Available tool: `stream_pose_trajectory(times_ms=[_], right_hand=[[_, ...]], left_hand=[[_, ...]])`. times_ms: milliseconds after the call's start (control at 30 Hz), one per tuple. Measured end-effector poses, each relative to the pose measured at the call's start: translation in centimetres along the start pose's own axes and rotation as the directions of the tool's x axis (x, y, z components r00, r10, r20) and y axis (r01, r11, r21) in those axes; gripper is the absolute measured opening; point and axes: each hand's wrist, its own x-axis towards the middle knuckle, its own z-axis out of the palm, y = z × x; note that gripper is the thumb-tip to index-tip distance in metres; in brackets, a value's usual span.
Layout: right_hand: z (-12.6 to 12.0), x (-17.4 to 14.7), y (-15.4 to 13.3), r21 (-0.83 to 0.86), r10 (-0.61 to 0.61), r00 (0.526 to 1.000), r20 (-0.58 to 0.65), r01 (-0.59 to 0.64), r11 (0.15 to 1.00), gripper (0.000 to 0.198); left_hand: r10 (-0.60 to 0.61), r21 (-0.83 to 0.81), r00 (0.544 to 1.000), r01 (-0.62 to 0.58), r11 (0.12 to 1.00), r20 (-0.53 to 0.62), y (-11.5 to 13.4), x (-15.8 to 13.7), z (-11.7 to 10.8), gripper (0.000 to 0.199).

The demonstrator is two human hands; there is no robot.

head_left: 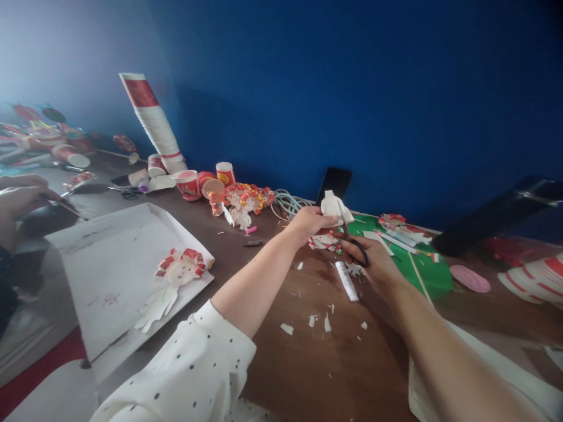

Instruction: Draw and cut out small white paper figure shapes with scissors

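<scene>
My left hand (pixel 308 224) is closed on a small white paper cut-out (pixel 333 207), held up above the table. In my right hand (pixel 372 258) is a pair of scissors (pixel 358 249) with dark handles, fingers through the loops. The blades reach up to the edge of the paper; whether they are cutting into it I cannot tell. Just below my hands lie a red-and-white paper figure (pixel 324 241) and a white glue stick (pixel 346 281). White paper scraps (pixel 327 323) are scattered over the brown table (pixel 308 363).
A tall stack of paper cups (pixel 153 120) leans by the blue wall, with decorated cups (pixel 188 184) beside it. A phone (pixel 335 184) rests against the wall. A white board (pixel 118 264) bears a paper doll (pixel 181 268). Another person's hand (pixel 24 196) shows at the far left.
</scene>
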Motion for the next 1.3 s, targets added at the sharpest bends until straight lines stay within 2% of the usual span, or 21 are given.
stream_pose_trajectory(times_ms=[233, 567, 833, 1167, 1300], right_hand=[[0.2, -0.2, -0.3, -0.023, -0.039, 0.999, 0.001, 0.039, 0.999, 0.038], [0.1, 0.3, 0.6, 0.012, -0.026, 1.0, -0.002, 0.026, 1.0, 0.037], [-0.1, 0.2, 0.5, -0.044, -0.056, 0.998, 0.003, 0.056, 0.997, 0.035], [0.3, 0.2, 0.5, 0.002, -0.052, 0.999, -0.016, 0.052, 0.999, 0.036], [0.4, 0.2, 0.4, 0.027, -0.038, 0.999, -0.026, 0.038, 0.999, 0.029]], left_hand=[[-0.009, 0.005, 1.0, 0.009, 1.0, -0.023, 0.2, -0.3, 0.3, 0.004], [-0.026, -0.034, 0.999, 0.025, 0.999, -0.031, 0.0, -0.2, 0.4, 0.004], [-0.04, -0.036, 0.998, 0.038, 0.999, -0.044, 0.4, -0.4, 0.6, 0.004], [-0.029, -0.048, 0.999, 0.027, 0.998, -0.046, -0.1, -0.1, 0.5, 0.004], [-0.014, -0.037, 0.999, 0.013, 0.999, -0.046, -0.3, 0.1, 0.3, 0.007]])
